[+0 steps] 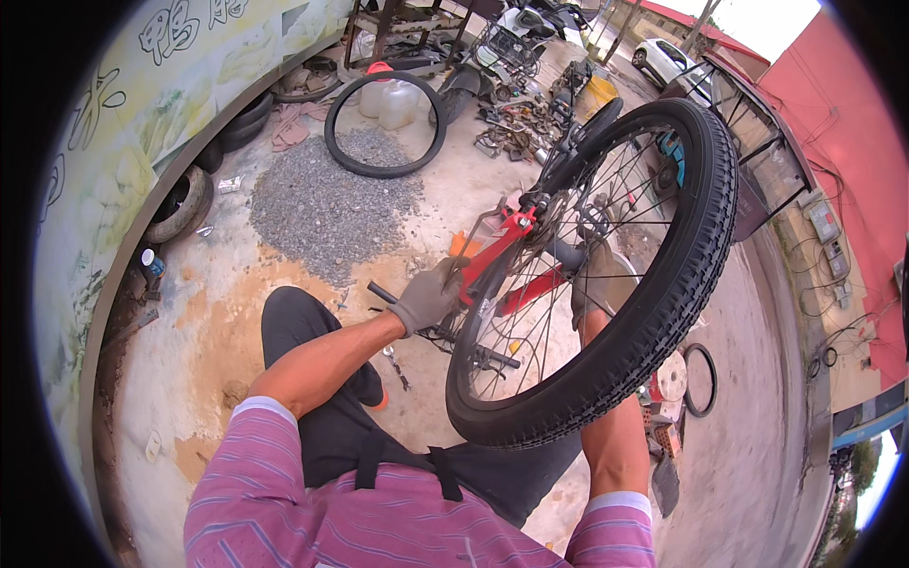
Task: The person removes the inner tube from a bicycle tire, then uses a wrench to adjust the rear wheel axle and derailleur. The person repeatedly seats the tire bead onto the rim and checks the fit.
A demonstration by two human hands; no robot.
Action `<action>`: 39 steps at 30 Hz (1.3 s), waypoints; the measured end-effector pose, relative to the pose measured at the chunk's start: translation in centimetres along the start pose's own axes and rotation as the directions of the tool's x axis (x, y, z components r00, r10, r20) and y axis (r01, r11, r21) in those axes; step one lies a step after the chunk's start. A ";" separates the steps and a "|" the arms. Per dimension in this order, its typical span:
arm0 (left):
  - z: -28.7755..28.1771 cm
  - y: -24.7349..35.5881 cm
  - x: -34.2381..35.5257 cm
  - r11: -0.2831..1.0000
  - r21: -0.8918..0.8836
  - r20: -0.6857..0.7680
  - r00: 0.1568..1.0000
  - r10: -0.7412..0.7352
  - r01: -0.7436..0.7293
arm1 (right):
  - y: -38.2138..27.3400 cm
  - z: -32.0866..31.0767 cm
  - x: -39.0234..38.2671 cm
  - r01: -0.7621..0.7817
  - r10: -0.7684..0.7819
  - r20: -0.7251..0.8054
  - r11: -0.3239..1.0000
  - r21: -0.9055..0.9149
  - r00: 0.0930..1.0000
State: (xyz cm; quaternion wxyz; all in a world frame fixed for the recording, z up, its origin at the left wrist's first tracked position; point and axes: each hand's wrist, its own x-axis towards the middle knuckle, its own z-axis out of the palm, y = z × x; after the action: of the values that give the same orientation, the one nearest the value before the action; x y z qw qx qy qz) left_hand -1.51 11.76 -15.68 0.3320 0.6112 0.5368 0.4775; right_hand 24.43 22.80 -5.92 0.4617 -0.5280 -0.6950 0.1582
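A bicycle with a red fork (494,260) stands upside down before me, its front wheel raised and leaning right. The knobbly black tire (653,331) and the thin spokes fill the middle right. My left hand (426,298), in a grey glove, is closed at the left fork leg, next to a thin bent metal rod (464,248). On the wheel's far side, my gloved right hand (598,282) reaches up near the hub, seen through the spokes. Its fingers are partly hidden. Black handlebar grips (381,292) show below the fork.
Grey gravel (331,213) lies ahead left, with a loose tire (385,173) and a plastic jug (399,106) beyond. Metal parts (521,128) are heaped farther back. Old tires (182,204) lean along the left wall. Bricks (667,438) and a small tire (701,381) lie right.
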 end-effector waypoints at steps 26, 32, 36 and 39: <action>-8.3 18.5 -1.5 0.878 0.328 0.423 0.777 -0.466 0.349 | 1.8 0.7 0.0 0.055 -0.055 -0.015 0.997 0.055 0.998; -7.2 21.1 -1.1 0.824 0.345 0.412 0.716 -0.563 0.448 | 2.8 1.0 0.2 0.081 -0.079 -0.032 0.995 0.061 0.996; -5.3 18.0 -2.2 0.925 0.265 0.274 0.898 -0.344 0.274 | 3.1 1.0 0.2 0.106 -0.104 -0.041 0.993 0.048 0.994; -4.7 14.7 -2.7 0.915 0.338 0.243 0.919 -0.311 0.221 | 2.9 0.7 0.2 0.135 -0.134 -0.035 0.991 0.006 0.990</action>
State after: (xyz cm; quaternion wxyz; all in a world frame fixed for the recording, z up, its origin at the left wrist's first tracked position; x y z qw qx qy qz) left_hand -0.86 5.61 -1.32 0.3718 0.6388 0.6279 0.2436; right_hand 25.52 24.28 -8.25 0.4854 -0.4806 -0.7204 0.1206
